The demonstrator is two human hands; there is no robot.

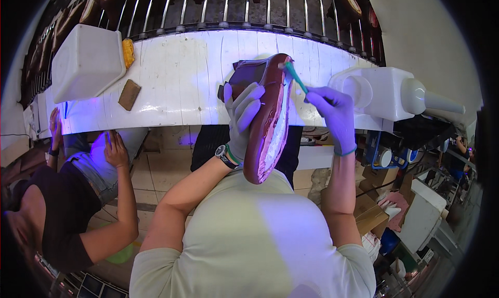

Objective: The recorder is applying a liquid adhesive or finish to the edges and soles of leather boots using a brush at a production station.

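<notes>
Left hand: the gloved left hand [243, 116], just left of centre frame, is closed around a brown shoe [270, 118], fingers wrapped over its side, holding it up above the bench edge with its pale underside showing.
Wrist: a dark watch [223, 155] sits on the left wrist, just below the glove cuff.
Right hand: the right hand [335, 113], in a purple-lit glove right of centre, is pinched shut on a teal brush [296, 77], thin handle between the fingertips.
Brush tip: it touches the shoe's upper end, near the top centre of the frame.
Shoe: it is tilted, long axis running from upper centre down toward the person's chest, between the 2 hands.
Bench: a white work surface [176, 85] curves across the upper half of the frame, washed in violet light.
Upper left: a white plastic jug [86, 61] lies on the bench with a yellow cap [128, 51]; a small brown block [129, 94] rests just beside it.
Right: a second white container [390, 93] with a cone nozzle sits near the right hand.
Top: a metal rack [234, 7] of bars holds more shoes.
Lower left: another person [73, 194] sits beside the bench, 1 hand on a thigh.
</notes>
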